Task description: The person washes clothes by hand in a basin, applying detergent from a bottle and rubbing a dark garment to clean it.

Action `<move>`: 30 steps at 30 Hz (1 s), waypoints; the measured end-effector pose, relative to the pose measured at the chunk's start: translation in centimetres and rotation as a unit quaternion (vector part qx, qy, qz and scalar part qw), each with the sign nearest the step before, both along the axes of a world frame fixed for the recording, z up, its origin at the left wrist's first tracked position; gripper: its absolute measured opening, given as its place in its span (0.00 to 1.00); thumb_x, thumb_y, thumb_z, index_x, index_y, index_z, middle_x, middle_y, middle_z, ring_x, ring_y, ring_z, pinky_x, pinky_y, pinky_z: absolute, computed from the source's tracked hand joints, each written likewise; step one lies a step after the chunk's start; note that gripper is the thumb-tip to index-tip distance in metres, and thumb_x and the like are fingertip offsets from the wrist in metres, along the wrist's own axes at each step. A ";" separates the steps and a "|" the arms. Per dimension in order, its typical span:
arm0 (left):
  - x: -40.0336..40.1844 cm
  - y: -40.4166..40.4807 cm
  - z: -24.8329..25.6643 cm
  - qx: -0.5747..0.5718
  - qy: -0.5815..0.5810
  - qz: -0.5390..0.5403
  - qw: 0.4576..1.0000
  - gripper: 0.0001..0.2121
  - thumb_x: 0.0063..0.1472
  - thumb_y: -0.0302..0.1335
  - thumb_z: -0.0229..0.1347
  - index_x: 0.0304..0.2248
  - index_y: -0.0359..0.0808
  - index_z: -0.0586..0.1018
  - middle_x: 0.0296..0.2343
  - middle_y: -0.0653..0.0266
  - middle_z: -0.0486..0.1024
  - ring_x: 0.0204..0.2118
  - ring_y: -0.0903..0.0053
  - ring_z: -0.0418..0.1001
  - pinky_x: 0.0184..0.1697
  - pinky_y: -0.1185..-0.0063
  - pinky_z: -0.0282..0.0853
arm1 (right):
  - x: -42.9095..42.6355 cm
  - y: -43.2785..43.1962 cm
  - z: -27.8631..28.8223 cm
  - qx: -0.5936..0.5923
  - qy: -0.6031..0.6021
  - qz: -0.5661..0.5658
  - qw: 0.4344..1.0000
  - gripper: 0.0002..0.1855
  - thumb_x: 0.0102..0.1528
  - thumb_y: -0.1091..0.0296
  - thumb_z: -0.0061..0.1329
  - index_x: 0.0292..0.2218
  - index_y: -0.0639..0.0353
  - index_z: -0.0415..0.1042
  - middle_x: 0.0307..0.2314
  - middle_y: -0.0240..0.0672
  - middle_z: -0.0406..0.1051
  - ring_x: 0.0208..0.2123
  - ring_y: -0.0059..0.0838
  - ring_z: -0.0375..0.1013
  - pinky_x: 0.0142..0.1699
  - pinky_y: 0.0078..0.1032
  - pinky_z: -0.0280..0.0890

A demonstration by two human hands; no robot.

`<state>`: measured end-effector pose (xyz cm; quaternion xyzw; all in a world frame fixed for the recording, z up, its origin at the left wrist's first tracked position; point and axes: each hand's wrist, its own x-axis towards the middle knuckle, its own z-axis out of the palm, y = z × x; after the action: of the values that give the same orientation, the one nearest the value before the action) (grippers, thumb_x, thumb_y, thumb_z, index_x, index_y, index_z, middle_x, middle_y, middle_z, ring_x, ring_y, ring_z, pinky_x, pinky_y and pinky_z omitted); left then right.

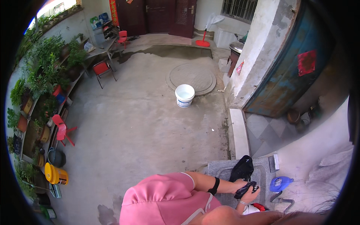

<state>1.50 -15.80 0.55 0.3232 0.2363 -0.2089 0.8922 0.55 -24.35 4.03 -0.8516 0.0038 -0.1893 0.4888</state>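
Both of my hands are over a grey stone washbasin (264, 171) at the lower right. My left hand (239, 183) and my right hand (249, 195) are closed on a bunched black wet-looking fabric (243, 191). White specks, perhaps suds, show on it by the right fingers. Another dark bundle (242, 168) lies on the basin's ribbed slab just beyond my left hand; whether the two are one piece cannot be told. Beneath my right wrist, red and white cloth (258, 207) is partly hidden. A metal tap (284, 201) juts from the wall beside it.
A blue detergent bottle (281, 183) and a small grey-and-white block (274, 162) sit at the basin's wall side. On the concrete yard stands a white bucket (184, 97). Red chairs (62, 129), a yellow bucket (57, 174) and potted plants (45, 67) line the left.
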 end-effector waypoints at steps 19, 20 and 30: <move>0.3 2.1 1.2 0.074 -0.014 -0.146 0.986 0.14 0.52 0.32 0.51 0.34 0.28 0.73 0.29 0.60 0.73 0.29 0.74 0.73 0.30 0.74 0.69 | -0.1 0.3 -0.8 -0.045 0.009 -0.001 0.999 0.14 0.49 0.65 0.47 0.27 0.71 0.66 0.23 0.51 0.68 0.25 0.43 0.67 0.31 0.36 0.60; -0.3 2.0 2.2 0.074 -0.053 -0.149 0.985 0.13 0.51 0.32 0.52 0.33 0.30 0.74 0.29 0.61 0.73 0.31 0.74 0.72 0.32 0.74 0.69 | 1.1 -1.0 -1.3 -0.024 0.052 -0.008 0.998 0.15 0.50 0.64 0.46 0.28 0.72 0.66 0.24 0.51 0.68 0.25 0.43 0.67 0.31 0.36 0.60; -0.1 2.1 0.8 -0.036 -0.011 -0.144 0.989 0.12 0.52 0.31 0.49 0.32 0.29 0.74 0.27 0.60 0.73 0.29 0.73 0.72 0.33 0.75 0.67 | 0.0 0.8 0.3 -0.120 -0.012 0.002 0.993 0.16 0.52 0.63 0.47 0.28 0.71 0.67 0.21 0.49 0.68 0.22 0.45 0.65 0.28 0.33 0.60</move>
<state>1.39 -13.67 1.40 0.3243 0.1694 -0.3402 0.8663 0.51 -23.55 4.37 -0.9016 -0.0271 -0.1978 0.3837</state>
